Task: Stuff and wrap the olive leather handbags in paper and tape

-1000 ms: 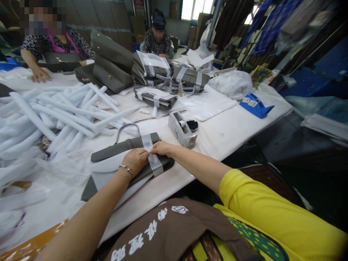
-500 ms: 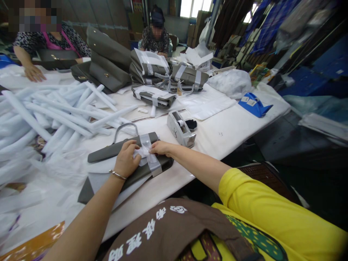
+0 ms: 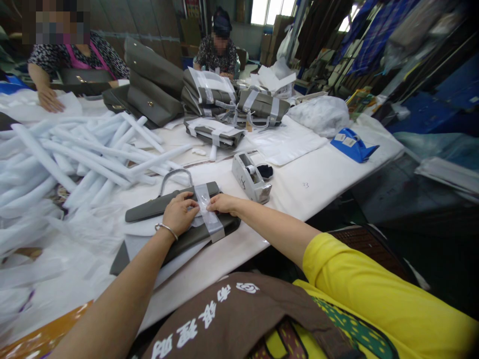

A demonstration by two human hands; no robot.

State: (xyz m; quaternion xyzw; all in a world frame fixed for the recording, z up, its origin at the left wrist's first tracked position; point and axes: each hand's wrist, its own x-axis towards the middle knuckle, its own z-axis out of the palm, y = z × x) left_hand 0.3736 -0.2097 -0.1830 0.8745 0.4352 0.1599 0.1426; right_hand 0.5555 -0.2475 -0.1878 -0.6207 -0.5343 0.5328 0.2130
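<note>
A dark grey handbag lies flat at the table's near edge, its handle wrapped in pale material and sticking up at the back. White sheet shows along its body. A whitish strip wraps across the bag's right part. My right hand pinches the middle of this strip from the right. My left hand rests over the bag just left of the strip, fingers bent and thumb near the index finger at the strip's edge; what lies between them is too small to make out.
A grey tape dispenser stands behind the bag, a blue dispenser farther right. White foam tubes pile up at left. Wrapped grey bags are stacked at the back. Two people sit across the table, one with a hand on white sheet.
My left hand has moved slightly right, closer to the strip, and its thumb and index finger have drawn together. The crumpled clear bit between my hands looks flatter. The view has shifted slightly.
</note>
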